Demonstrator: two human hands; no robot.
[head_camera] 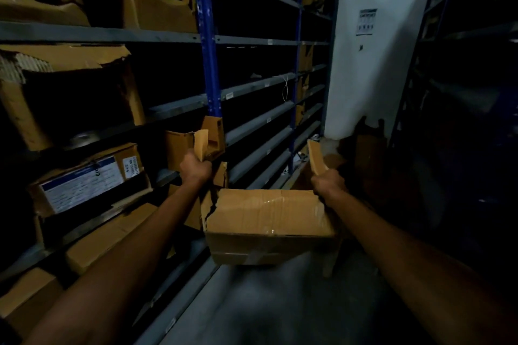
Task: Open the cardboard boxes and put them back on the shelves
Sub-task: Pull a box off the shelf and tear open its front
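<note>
A brown cardboard box (pixel 269 221) with clear tape across its near side hangs in front of me above the aisle floor. My left hand (pixel 194 168) grips the box's left end flap (pixel 201 143), which stands upright. My right hand (pixel 329 182) grips the right end flap (pixel 316 158), also bent upward. The box's left corner is torn. Its top faces away from me, so the inside is hidden.
Metal shelves (pixel 252 87) with blue uprights (pixel 208 64) run along the left, holding several opened and torn cardboard boxes (pixel 84 182). A white pillar (pixel 372 50) stands at the aisle's end, with dark shelving on the right. Grey floor (pixel 252 311) lies below the box.
</note>
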